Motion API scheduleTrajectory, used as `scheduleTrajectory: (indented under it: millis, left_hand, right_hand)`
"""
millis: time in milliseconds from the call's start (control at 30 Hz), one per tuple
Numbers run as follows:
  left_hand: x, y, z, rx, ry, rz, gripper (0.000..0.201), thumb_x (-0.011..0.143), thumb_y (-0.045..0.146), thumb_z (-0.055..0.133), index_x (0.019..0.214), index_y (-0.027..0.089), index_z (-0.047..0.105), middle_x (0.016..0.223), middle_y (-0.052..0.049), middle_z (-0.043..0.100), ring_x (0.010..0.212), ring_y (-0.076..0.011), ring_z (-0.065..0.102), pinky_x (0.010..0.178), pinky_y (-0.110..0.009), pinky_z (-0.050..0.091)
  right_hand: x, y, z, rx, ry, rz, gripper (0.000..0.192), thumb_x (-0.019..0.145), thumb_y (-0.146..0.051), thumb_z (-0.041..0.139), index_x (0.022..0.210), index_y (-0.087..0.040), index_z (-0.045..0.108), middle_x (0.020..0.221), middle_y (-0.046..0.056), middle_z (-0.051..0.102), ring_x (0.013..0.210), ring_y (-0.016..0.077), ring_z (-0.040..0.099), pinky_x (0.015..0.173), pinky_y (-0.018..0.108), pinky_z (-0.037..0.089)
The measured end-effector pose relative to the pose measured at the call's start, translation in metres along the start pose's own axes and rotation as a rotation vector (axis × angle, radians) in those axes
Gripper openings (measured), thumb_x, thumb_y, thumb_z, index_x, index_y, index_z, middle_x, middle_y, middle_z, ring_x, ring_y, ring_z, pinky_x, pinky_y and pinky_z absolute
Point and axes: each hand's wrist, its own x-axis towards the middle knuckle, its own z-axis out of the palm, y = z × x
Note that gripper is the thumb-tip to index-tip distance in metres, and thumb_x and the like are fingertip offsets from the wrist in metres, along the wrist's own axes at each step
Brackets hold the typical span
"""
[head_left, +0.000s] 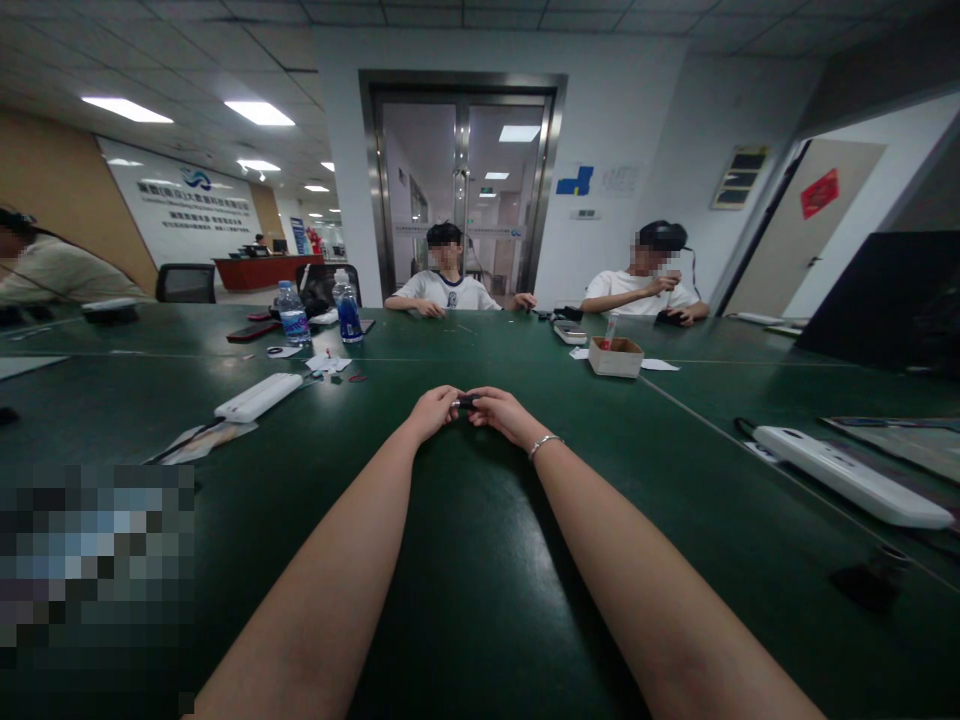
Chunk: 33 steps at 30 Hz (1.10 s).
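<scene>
Mid-table, left hand, right hand pinching small dark object.

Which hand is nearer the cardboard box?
Right. The right hand lies left of and nearer the camera than the cardboard box; the left hand sits farther left, beyond the right.

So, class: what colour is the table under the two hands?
Dark green table, clearest in the head view.
</scene>
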Motion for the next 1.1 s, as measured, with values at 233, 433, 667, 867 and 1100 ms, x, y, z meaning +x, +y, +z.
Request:
scheduleTrajectory:
  millis: [233, 433, 667, 867, 1100]
  left_hand:
    - [0.0003, -0.0002, -0.0008, 0.003, -0.010, -0.014, 0.026, 0.079, 0.024, 0.044, 0.094, 0.013, 0.062, 0.059, 0.001, 0.052, 0.048, -0.0086, 0.046, 0.045, -0.020, 0.035]
    - [0.0021, -0.0025, 0.0002, 0.020, -0.004, -0.021, 0.026, 0.078, 0.021, 0.044, 0.096, 0.013, 0.061, 0.059, 0.001, 0.052, 0.047, -0.0079, 0.045, 0.044, -0.019, 0.034]
    - [0.0016, -0.0039, -0.0005, 0.023, -0.001, -0.016, 0.026, 0.079, 0.024, 0.045, 0.098, 0.014, 0.060, 0.063, 0.001, 0.053, 0.048, -0.0076, 0.045, 0.045, -0.019, 0.034]
    - [0.0010, -0.0019, -0.0002, 0.018, 0.004, -0.013, 0.025, 0.080, 0.026, 0.045, 0.095, 0.013, 0.061, 0.063, 0.000, 0.053, 0.049, -0.0081, 0.046, 0.046, -0.020, 0.035]
    - [0.0016, -0.0030, -0.0002, 0.009, -0.005, 0.001, 0.025, 0.080, 0.026, 0.044, 0.093, 0.013, 0.061, 0.060, 0.001, 0.052, 0.049, -0.0085, 0.046, 0.047, -0.020, 0.035]
  right_hand:
    - [-0.0014, -0.0012, 0.0004, -0.001, -0.006, -0.007, 0.019, 0.082, 0.000, 0.046, 0.092, -0.010, 0.058, 0.057, 0.003, 0.061, 0.048, 0.0088, 0.059, 0.049, 0.016, 0.051]
    - [-0.0015, -0.0009, 0.0011, 0.010, 0.000, -0.005, 0.020, 0.082, 0.002, 0.044, 0.092, -0.010, 0.057, 0.057, 0.003, 0.061, 0.047, 0.0085, 0.058, 0.047, 0.016, 0.050]
    - [-0.0010, -0.0002, 0.0004, 0.009, -0.006, -0.011, 0.019, 0.081, 0.001, 0.046, 0.092, -0.010, 0.058, 0.056, 0.002, 0.061, 0.048, 0.0091, 0.059, 0.049, 0.016, 0.051]
    - [-0.0015, -0.0009, 0.0011, 0.008, -0.003, -0.006, 0.020, 0.082, 0.002, 0.043, 0.092, -0.009, 0.057, 0.056, 0.003, 0.061, 0.047, 0.0087, 0.059, 0.048, 0.015, 0.050]
    - [-0.0013, -0.0011, 0.0014, 0.012, 0.006, -0.008, 0.019, 0.082, 0.002, 0.045, 0.091, -0.010, 0.058, 0.057, 0.003, 0.061, 0.048, 0.0087, 0.059, 0.048, 0.016, 0.050]
